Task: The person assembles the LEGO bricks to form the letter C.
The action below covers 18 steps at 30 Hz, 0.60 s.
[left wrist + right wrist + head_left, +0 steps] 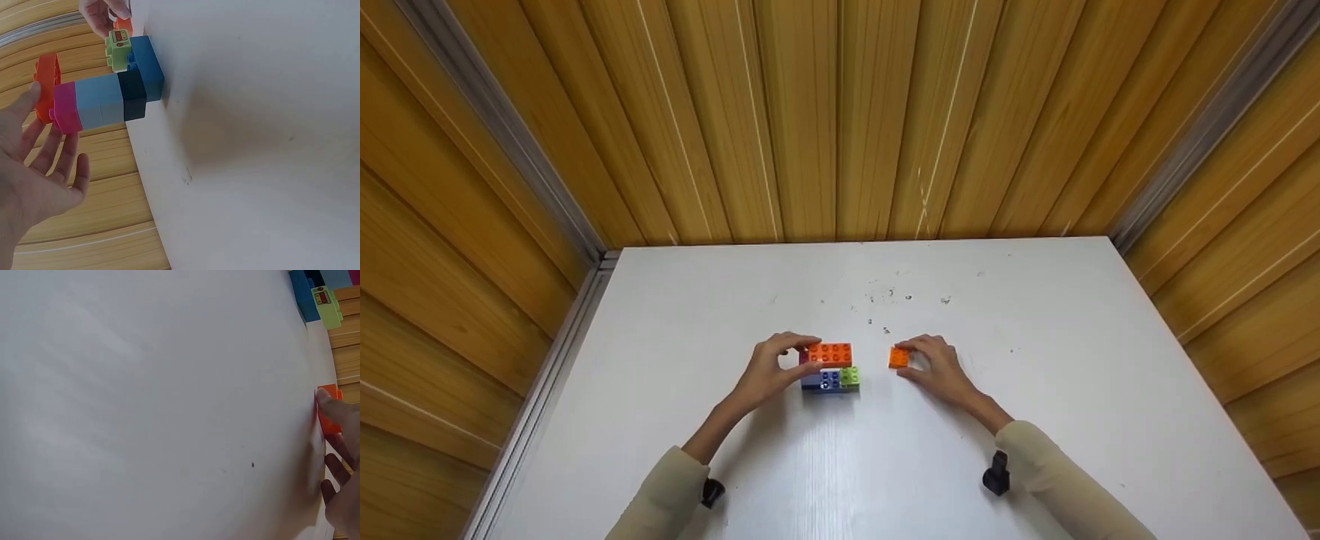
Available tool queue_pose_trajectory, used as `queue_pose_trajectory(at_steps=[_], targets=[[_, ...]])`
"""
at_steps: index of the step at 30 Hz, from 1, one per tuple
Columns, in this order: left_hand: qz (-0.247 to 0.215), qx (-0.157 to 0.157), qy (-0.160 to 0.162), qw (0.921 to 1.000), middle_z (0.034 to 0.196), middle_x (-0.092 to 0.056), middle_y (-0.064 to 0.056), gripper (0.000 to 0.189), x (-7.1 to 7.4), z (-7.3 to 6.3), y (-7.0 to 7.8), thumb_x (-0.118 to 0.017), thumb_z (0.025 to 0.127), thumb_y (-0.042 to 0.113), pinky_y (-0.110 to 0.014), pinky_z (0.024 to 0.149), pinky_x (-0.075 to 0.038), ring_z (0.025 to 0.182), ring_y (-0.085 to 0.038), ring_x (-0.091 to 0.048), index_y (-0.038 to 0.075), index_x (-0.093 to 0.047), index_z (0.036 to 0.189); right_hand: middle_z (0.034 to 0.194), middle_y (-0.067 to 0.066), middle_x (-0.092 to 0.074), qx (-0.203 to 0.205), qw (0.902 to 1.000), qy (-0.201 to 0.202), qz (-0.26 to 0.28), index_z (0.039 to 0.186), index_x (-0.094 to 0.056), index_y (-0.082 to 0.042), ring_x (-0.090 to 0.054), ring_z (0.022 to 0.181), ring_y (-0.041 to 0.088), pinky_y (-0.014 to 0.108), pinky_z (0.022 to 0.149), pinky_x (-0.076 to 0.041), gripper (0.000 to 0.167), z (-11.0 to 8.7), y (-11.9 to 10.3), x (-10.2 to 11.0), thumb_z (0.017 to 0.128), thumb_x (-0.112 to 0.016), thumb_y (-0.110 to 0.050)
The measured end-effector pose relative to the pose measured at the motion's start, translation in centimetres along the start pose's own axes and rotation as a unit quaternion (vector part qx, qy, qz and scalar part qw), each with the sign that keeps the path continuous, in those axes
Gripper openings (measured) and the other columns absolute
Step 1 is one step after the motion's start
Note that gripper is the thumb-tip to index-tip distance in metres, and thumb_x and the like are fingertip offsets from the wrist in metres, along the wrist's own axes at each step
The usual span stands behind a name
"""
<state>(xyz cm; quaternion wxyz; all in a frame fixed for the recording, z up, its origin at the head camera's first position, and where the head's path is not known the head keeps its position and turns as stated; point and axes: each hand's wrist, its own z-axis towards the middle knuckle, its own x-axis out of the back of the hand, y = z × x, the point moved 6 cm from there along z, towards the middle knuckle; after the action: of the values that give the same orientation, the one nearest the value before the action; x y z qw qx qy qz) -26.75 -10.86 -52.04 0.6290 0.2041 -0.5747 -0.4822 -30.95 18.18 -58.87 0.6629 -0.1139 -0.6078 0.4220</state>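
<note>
My left hand [765, 371] pinches a long orange-red brick [834, 355] between thumb and fingers at the top of a brick stack. In the left wrist view that brick stands by the studs of a magenta brick [67, 107]; whether they are joined I cannot tell. Below come light blue bricks [100, 101], a dark navy brick [132, 94] and a blue base brick [149, 67]. A light green brick [118, 52] with a printed picture sits on the base. To the right, my right hand [941, 371] pinches a smaller orange brick [898, 357] at the white table.
The white table [720, 300] carries scattered dark marks [908, 298] beyond the hands. Yellow wood-look panels [840, 120] close off the back and both sides. Black devices [996, 474] are worn at the sleeves.
</note>
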Motion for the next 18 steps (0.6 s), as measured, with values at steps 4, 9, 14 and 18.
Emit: queue_pose_trajectory(at_steps=[4, 9, 14, 18], targets=[[-0.005, -0.011, 0.000, 0.9999, 0.116, -0.075, -0.007, 0.041, 0.1, 0.1, 0.4, -0.081, 0.088, 0.022, -0.057, 0.093, -0.050, 0.107, -0.028, -0.065, 0.009, -0.072, 0.125, 0.120, 0.010, -0.073, 0.008, 0.9999, 0.013, 0.007, 0.124, -0.070, -0.006, -0.059, 0.110, 0.031, 0.047, 0.097, -0.042, 0.043, 0.1, -0.4, 0.2, 0.083, -0.083, -0.013], [-0.005, -0.019, -0.008, 0.9998, 0.118, -0.075, -0.007, 0.036, -0.2, 0.5, 0.9, -0.081, 0.088, 0.019, -0.051, 0.093, -0.050, 0.109, -0.029, -0.064, 0.006, -0.073, 0.121, 0.117, 0.014, -0.071, 0.025, 0.9995, 0.010, 0.014, 0.125, -0.068, 0.002, -0.063, 0.108, 0.032, 0.047, 0.098, -0.050, 0.045, 0.2, -1.1, 0.6, 0.084, -0.081, -0.008], [0.002, -0.009, -0.015, 0.9998, 0.120, -0.074, -0.009, 0.037, -0.4, 0.6, 0.8, -0.081, 0.087, 0.016, -0.057, 0.097, -0.050, 0.113, -0.029, -0.062, 0.009, -0.073, 0.123, 0.112, 0.015, -0.071, 0.042, 0.9985, -0.004, 0.034, 0.121, -0.069, 0.004, -0.068, 0.103, 0.032, 0.049, 0.090, -0.056, 0.039, 0.4, -2.7, 1.1, 0.084, -0.080, -0.003], [0.005, -0.012, -0.019, 0.9997, 0.118, -0.074, -0.012, 0.038, -0.2, 0.6, 0.8, -0.081, 0.087, 0.013, -0.061, 0.098, -0.049, 0.112, -0.031, -0.062, 0.006, -0.073, 0.124, 0.113, 0.013, -0.072, 0.052, 0.9979, -0.015, 0.035, 0.123, -0.070, 0.000, -0.069, 0.100, 0.032, 0.046, 0.084, -0.057, 0.039, 0.5, -4.4, 1.3, 0.086, -0.080, -0.008]])
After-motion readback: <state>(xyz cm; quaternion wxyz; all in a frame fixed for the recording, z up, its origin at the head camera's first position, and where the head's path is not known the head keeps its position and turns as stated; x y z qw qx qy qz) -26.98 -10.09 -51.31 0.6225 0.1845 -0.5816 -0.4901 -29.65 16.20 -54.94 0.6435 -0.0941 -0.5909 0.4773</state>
